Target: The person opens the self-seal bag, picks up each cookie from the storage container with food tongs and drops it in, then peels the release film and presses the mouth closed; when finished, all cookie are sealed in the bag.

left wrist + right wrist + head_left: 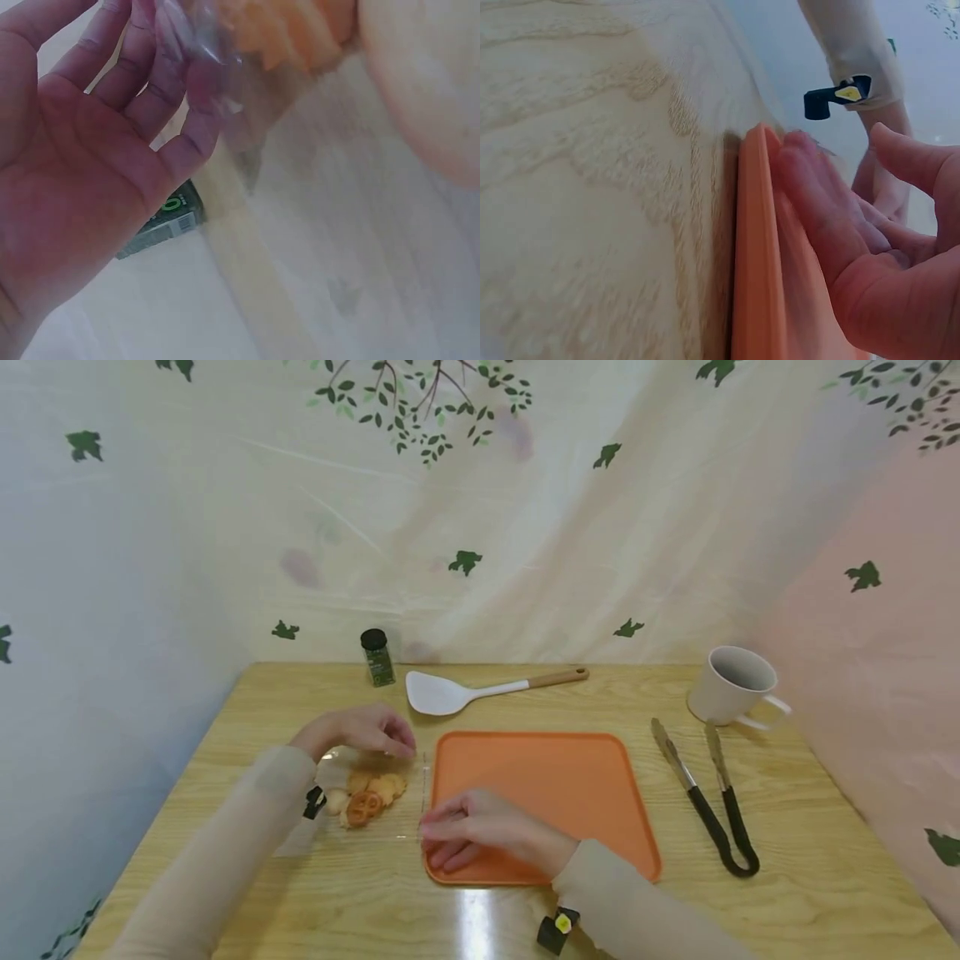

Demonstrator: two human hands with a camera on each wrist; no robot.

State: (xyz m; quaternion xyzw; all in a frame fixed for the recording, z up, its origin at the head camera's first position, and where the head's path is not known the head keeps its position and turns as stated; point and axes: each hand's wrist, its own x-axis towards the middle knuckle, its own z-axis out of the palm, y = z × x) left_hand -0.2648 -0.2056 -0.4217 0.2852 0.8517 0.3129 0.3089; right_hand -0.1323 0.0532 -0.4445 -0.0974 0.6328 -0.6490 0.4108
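Clear plastic lies on the wooden table (360, 910): a bag (414, 793) just left of the orange tray (555, 777), its straight edge turned toward the rim, an arrangement that seems meant to put both near corners within reach. The left hand (367, 731) bends its fingers at the far corner, touching crumpled film; its fingertips are cut off in the wrist view, so whether they pinch cannot be told. The right hand (487, 827) is released, loosely bent over the tray's near left corner, thumb apart from the fingers, fingertips beside the bag's other corner.

Inside the bag sit a brown pretzel-shaped piece (364, 808) and yellowish scalloped pieces (388, 787), bunched together. Behind stands a dark-lidded jar (381, 667) with green contents, upright. The pale mug (723, 693), also upright, shows part of its inner wall, its bottom hidden.
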